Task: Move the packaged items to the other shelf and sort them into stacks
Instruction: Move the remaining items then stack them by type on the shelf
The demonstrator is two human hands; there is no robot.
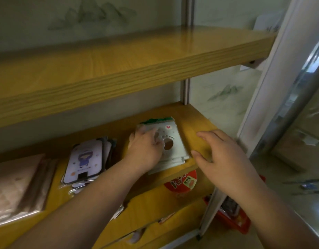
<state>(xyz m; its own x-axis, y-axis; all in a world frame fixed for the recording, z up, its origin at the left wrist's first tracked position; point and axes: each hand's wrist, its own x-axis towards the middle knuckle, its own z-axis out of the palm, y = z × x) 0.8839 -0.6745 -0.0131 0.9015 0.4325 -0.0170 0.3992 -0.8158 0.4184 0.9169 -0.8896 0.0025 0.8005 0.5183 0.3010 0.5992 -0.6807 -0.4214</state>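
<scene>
Squaring the right-hand stack is the step in hand, judging by how things lie on the middle shelf (194, 121). At the far left sits a stack of pale pink packets (18, 184), then a stack of white packets with a purple cartoon figure (85, 159) just beside it, somewhat fanned out at its near edge. Right of that, the left hand (146, 150) rests on a stack of white packets with paw prints (173, 141), its fingers (156, 136) bent over the top one and pressing it down; whether they pinch an edge I cannot tell. The right hand (225, 160) hovers just beside that stack over the shelf's near edge, fingers straight and slightly apart, holding nothing. To do this well, that flat palm could nudge the skewed lower packets inward while the left hand pins the top. Below, a red-lidded cup (182, 182) stands on a lower shelf.
</scene>
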